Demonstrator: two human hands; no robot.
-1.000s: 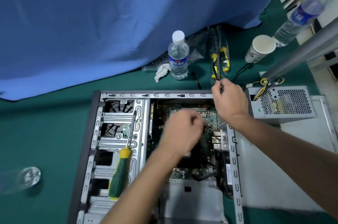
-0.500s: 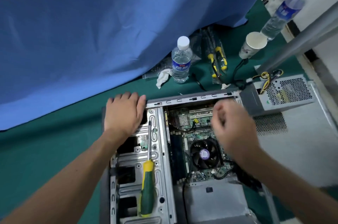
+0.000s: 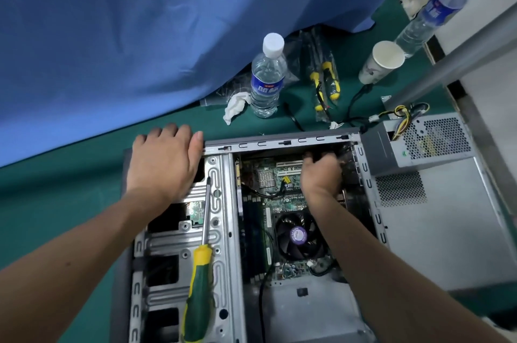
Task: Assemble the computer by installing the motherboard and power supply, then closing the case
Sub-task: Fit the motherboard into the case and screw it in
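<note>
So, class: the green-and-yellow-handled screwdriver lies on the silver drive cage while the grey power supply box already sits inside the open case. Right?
Not quite. The head view shows the grey power supply box outside the open case, beside its right wall. The green-and-yellow-handled screwdriver does lie on the silver drive cage.

Both bare forearms reach forward from the lower edge of the view. The left hand lies flat, palm down, fingers straight and close together, thumb out to the right. The right hand reaches further right with its wrist bent downward and its fingers curled under; what they close on cannot be told.
</note>
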